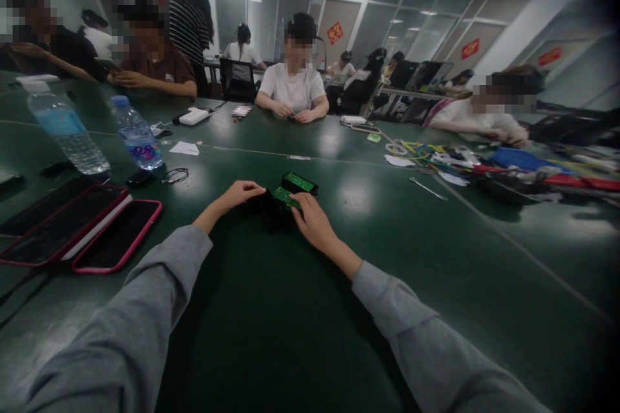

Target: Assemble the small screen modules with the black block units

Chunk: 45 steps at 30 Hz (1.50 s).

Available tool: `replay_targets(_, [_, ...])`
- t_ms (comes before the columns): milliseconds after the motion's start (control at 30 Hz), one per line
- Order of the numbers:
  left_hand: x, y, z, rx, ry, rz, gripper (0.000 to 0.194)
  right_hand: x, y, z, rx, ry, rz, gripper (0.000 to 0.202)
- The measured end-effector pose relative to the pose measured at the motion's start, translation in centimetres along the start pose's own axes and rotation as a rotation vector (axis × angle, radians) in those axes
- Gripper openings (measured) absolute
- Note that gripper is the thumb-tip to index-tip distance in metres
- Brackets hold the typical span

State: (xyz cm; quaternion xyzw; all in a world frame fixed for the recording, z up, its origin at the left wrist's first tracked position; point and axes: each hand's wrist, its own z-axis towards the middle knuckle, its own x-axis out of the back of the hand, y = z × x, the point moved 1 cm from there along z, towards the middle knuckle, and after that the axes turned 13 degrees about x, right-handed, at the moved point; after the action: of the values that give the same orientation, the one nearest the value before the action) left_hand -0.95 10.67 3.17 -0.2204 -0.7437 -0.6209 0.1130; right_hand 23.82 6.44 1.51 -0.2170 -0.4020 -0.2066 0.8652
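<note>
My left hand (242, 195) is closed, with thumb and fingertips pressed together at the upper left edge of a black object (271, 211) on the green table (271, 310). My right hand (312, 221) has its fingers on the right end of a green circuit board (285, 196), which lies against that black object. Just behind the board sits a second green board (299, 182) in a black housing. The black object is too dark for its shape to be made out.
Two phones (119, 235) (68, 222) and two water bottles (138, 135) (68, 129) are at the left. A wrench (427, 189) and a heap of cables (484, 164) lie at the right. Several people sit across the table.
</note>
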Motion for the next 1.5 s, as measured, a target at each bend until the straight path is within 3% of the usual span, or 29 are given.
replay_targets(133, [0.0,0.3,0.7,0.0,-0.003,0.002,0.041,-0.2,0.6,0.6,-0.044,0.005,0.0,0.034])
replay_targets(367, [0.1,-0.8,1.8,0.014,-0.036,0.008,0.043,0.1,-0.4,0.3,-0.032,-0.034,0.038,0.038])
replay_targets(867, [-0.3,-1.2,1.9,-0.025,0.002,0.015,0.045,0.2,-0.5,0.3,-0.05,-0.041,0.072,0.039])
replay_targets(1167, [-0.2,0.2,0.6,-0.016,0.025,0.017,0.043,0.4,-0.3,0.3,-0.089,-0.031,0.114,0.037])
replay_targets(1500, [-0.3,-0.7,1.5,-0.01,0.027,0.011,0.042,0.1,0.0,0.2,-0.085,0.015,0.094,0.035])
